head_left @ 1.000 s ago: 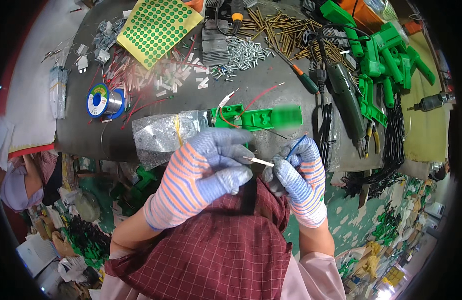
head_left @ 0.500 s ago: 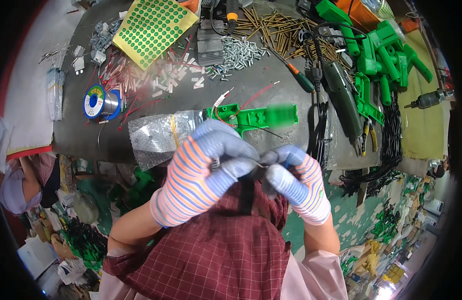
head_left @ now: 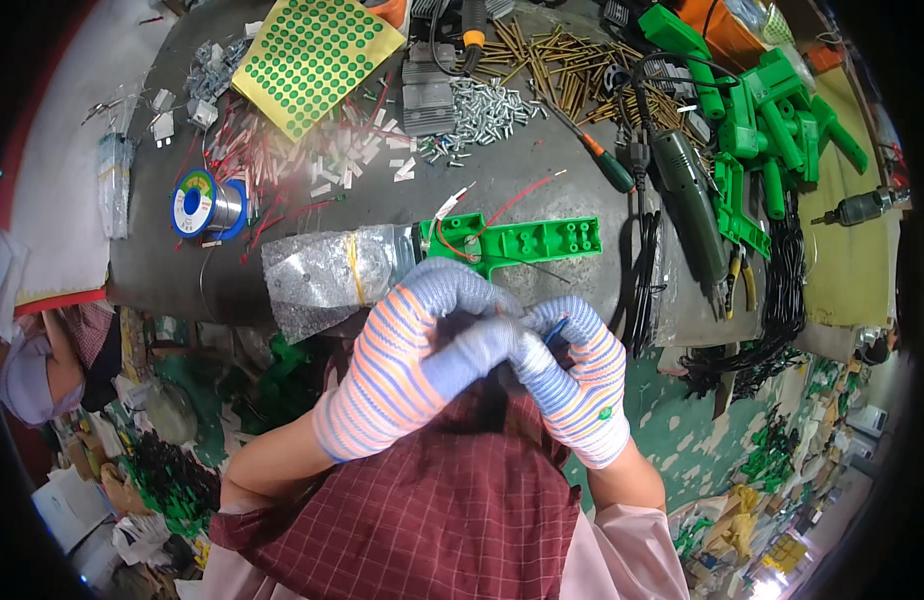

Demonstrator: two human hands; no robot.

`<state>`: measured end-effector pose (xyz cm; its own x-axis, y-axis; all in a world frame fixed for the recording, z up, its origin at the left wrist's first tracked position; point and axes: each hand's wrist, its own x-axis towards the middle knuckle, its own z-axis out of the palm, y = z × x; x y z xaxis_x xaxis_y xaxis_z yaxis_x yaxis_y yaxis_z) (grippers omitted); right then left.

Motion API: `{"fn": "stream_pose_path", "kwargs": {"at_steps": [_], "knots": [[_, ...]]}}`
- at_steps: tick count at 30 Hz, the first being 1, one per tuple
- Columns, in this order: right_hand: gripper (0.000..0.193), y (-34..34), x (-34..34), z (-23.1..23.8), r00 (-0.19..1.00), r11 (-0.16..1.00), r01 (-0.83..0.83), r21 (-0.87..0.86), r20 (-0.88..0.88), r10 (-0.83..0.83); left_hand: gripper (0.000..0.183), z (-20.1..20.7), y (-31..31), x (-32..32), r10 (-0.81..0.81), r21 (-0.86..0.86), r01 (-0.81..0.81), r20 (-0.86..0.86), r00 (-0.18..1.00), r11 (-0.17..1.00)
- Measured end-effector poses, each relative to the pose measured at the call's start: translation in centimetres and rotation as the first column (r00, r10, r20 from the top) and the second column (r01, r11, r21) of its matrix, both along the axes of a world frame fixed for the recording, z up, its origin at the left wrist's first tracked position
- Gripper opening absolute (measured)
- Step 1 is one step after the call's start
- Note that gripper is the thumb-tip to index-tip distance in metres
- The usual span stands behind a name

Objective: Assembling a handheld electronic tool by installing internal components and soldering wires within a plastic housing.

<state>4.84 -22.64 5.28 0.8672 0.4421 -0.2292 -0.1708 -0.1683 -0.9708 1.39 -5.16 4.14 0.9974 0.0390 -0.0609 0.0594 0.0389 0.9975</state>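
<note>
My left hand (head_left: pixel 402 355) and my right hand (head_left: pixel 580 380), both in striped knit gloves with grey fingertips, meet in front of my chest at the table's near edge. Their fingers are pinched together, tip against tip. Whatever lies between them is hidden by the gloves. Just beyond them, an open green plastic tool housing half (head_left: pixel 542 240) lies on the table with red wires (head_left: pixel 517 203) and a white-sleeved lead rising from it. Bubble wrap (head_left: pixel 307 275) held by a yellow rubber band covers the part joined to its left end.
A solder spool (head_left: pixel 207 205) and loose white-sleeved red wires lie left. Farther back are a yellow sticker sheet (head_left: pixel 317 60), silver screws (head_left: pixel 492 110) and brass-coloured rods (head_left: pixel 552 60). A screwdriver (head_left: pixel 607 165), a dark green power tool (head_left: pixel 687 195), green housings (head_left: pixel 772 110) and black cables (head_left: pixel 782 270) lie right.
My right hand has shifted left and turned inward, closing against my left fingertips. A thin dark strand seen between the fingers before is now covered. The housing has not visibly moved.
</note>
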Motion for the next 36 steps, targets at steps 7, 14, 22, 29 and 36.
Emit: {"fn": "stream_pose_path", "kwargs": {"at_steps": [7,14,22,29,36], "knots": [[0.017,-1.4,0.2,-0.7,0.902,0.896,0.123,-0.427,0.424,0.079,0.012,-0.8,1.9,0.3,0.375,-0.172,-0.358,0.079,0.923,0.918],[0.014,-0.3,1.2,-4.2,0.693,0.825,0.088,-0.559,0.629,0.352,0.019,-4.6,3.6,0.6,0.071,0.545,-0.353,0.471,0.879,0.761],[0.011,1.2,1.8,-3.1,0.635,0.856,0.211,-0.472,0.732,0.247,0.023,-3.8,2.4,2.0,-0.250,0.792,-0.311,0.493,0.833,0.526],[0.043,1.1,3.4,0.6,0.986,0.984,0.112,-0.135,-0.107,-0.127,0.012,-5.2,1.8,1.7,-0.070,0.626,-0.373,0.566,0.821,0.685],[0.017,3.4,6.5,-1.6,0.965,0.987,0.159,0.017,-0.214,-0.152,0.012,-5.1,1.5,1.2,0.012,0.581,-0.391,0.548,0.836,0.714]]}}
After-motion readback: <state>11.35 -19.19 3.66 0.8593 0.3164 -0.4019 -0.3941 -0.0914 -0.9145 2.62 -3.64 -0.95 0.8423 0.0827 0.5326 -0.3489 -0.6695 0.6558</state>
